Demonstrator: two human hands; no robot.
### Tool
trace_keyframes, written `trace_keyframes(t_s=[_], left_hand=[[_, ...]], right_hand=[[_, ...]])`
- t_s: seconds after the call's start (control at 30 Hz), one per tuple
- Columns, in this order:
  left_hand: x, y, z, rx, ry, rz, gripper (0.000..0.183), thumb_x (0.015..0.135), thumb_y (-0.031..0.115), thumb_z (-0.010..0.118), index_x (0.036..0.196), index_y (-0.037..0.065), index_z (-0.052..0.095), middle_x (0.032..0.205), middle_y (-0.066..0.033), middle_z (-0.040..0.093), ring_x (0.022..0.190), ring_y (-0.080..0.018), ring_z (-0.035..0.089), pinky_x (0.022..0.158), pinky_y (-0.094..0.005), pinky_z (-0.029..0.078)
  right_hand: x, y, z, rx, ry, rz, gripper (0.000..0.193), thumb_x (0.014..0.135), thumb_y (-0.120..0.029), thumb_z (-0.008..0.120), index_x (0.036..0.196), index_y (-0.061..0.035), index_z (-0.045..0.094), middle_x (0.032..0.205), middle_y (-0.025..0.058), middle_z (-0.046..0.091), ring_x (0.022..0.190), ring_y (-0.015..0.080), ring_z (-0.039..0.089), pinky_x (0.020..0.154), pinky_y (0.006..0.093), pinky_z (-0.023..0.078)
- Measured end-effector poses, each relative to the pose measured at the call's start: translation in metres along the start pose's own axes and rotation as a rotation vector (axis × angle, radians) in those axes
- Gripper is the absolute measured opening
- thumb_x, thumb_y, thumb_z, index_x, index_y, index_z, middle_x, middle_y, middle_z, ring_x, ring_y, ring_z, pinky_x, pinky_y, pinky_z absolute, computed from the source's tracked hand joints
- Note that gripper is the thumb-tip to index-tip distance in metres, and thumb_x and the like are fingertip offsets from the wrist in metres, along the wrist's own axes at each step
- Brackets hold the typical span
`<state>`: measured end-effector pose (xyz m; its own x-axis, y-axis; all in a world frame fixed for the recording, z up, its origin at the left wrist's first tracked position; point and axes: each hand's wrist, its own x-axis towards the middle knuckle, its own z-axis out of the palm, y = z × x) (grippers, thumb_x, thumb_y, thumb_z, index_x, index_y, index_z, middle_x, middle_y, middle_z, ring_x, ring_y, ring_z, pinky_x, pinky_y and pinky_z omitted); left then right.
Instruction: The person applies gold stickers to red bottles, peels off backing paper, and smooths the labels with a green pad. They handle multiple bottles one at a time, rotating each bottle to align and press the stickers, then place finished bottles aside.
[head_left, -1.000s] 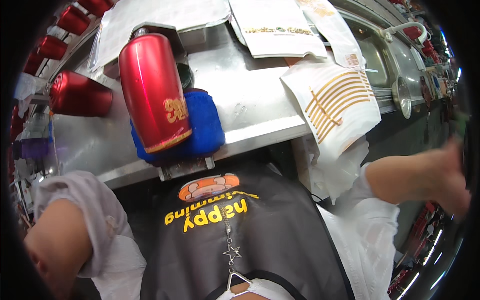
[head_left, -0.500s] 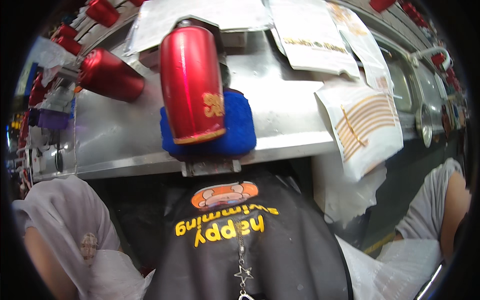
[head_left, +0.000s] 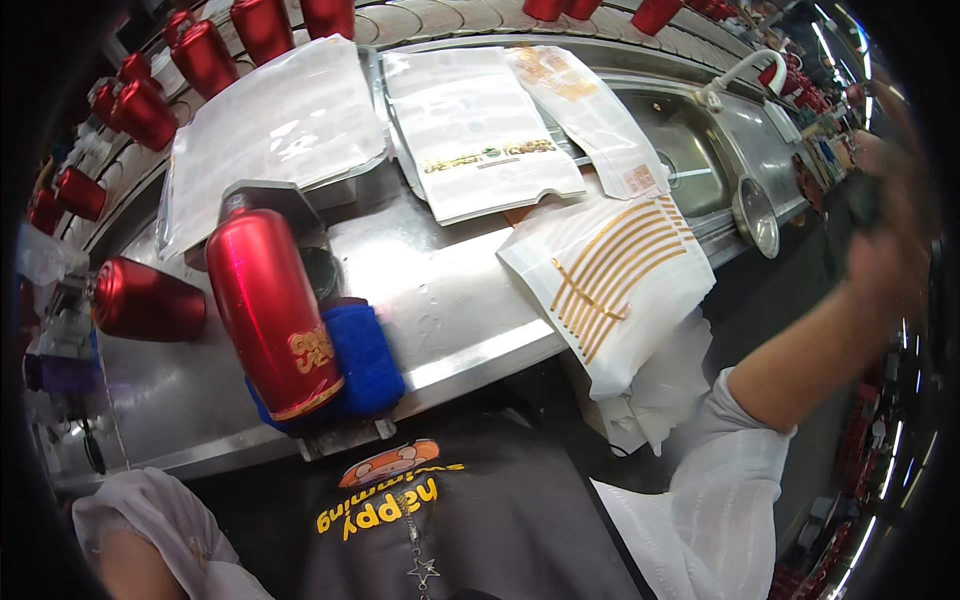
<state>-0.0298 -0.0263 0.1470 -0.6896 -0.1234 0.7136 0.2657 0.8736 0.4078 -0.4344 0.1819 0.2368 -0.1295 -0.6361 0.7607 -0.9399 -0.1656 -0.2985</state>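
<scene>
At right, right hand (head_left: 885,215) has risen, blurred.

steel counter (head_left: 450,290), sink (head_left: 700,150), white faucet (head_left: 745,70)

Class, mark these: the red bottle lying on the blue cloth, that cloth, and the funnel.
red bottle (head_left: 270,305), head view, mid-body
blue cloth (head_left: 365,355), head view, right part
funnel (head_left: 757,215), head view, bowl
</scene>
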Motion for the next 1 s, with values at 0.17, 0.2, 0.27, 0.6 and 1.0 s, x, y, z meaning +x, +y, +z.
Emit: trace_keyframes(t_s=[0.17,0.2,0.27,0.6,1.0], left_hand=[[0.011,-0.018,0.006,-0.044,-0.029,0.016,0.078,0.094,0.052,0.060,0.146,-0.004,0.043,0.144,-0.0246,0.050,0.133,-0.0405,0.048,0.113,-0.0549,0.033],[0.012,-0.020,0.007,-0.044,-0.032,0.011,0.079,0.094,0.052,0.060,0.146,-0.004,0.042,0.144,-0.0246,0.050,0.133,-0.0406,0.048,0.113,-0.0550,0.033],[0.016,-0.021,0.008,-0.042,-0.044,0.011,0.079,0.094,0.053,0.061,0.146,-0.004,0.042,0.144,-0.0245,0.049,0.133,-0.0407,0.048,0.113,-0.0552,0.033],[0.025,-0.020,0.002,-0.002,-0.075,-0.006,0.083,0.092,0.056,0.062,0.147,-0.003,0.042,0.145,-0.0244,0.048,0.134,-0.0416,0.047,0.114,-0.0562,0.032],[0.024,-0.020,0.007,-0.009,-0.053,0.012,0.087,0.090,0.059,0.064,0.148,-0.002,0.041,0.147,-0.0242,0.047,0.135,-0.0426,0.045,0.114,-0.0575,0.030]], right_hand=[[-0.140,0.247,0.055,-0.636,-0.497,0.689,0.052,0.090,-0.040,0.074,0.121,0.0020,0.069,0.127,0.0235,0.064,0.113,0.0344,0.065,0.095,0.0399,0.050],[-0.151,0.266,0.062,-0.613,-0.574,0.777,0.057,0.088,-0.044,0.075,0.120,0.0027,0.069,0.128,0.0239,0.064,0.113,0.0339,0.065,0.095,0.0399,0.050],[-0.160,0.291,0.068,-0.561,-0.724,0.955,0.066,0.083,-0.051,0.078,0.118,0.0040,0.070,0.128,0.0246,0.063,0.115,0.0327,0.064,0.095,0.0400,0.050],[-0.148,0.270,0.102,-0.106,-0.346,0.993,0.043,0.083,-0.034,0.081,0.098,0.0057,0.072,0.087,0.0139,0.072,0.077,0.0195,0.066,0.071,0.0355,0.053],[-0.152,0.288,0.100,-0.722,-0.163,0.244,0.010,0.083,-0.013,0.072,0.084,-0.0032,0.070,0.092,0.0162,0.063,0.089,0.0365,0.062,0.079,0.0440,0.050]])
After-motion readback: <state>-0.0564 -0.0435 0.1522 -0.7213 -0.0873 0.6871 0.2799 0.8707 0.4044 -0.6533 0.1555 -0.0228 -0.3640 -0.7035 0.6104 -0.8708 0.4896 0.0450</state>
